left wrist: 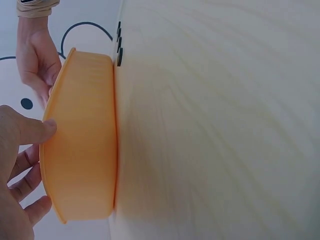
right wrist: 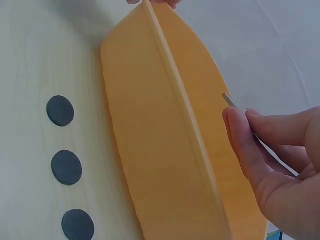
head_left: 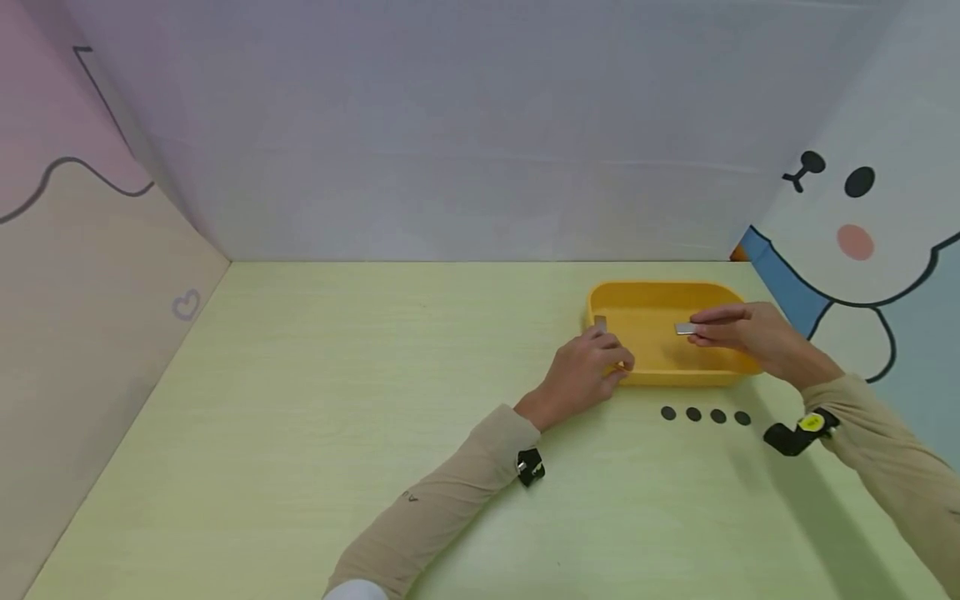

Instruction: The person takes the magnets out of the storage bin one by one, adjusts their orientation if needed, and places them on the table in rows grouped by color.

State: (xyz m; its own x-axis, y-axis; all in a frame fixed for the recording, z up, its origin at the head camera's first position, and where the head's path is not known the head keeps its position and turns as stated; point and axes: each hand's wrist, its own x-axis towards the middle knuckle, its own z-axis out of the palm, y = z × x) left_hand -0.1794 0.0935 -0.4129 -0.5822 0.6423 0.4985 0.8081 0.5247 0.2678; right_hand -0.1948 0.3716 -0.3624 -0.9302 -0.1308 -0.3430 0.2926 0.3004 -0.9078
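Left hand [head_left: 577, 372], gripping an oblong yellow plastic tray [head_left: 678, 379], part-hides a grey strip [head_left: 601, 322] (contact unclear); right hand [head_left: 759, 335] pinches a flat silver piece [head_left: 684, 328].

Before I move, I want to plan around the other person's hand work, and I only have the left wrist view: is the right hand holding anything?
Observer: Yes. In the head view the right hand pinches a small flat silvery piece above the yellow tray.
Operator: The dark pieces look edge-on to me. What shape are they?
Observer: Round; the head and right wrist views show their disc-like faces.
Operator: And does anything show just beyond the left hand?
Observer: Yes, in the head view a narrow greyish strip shows against the tray's left end. I cannot tell whether that hand touches it.
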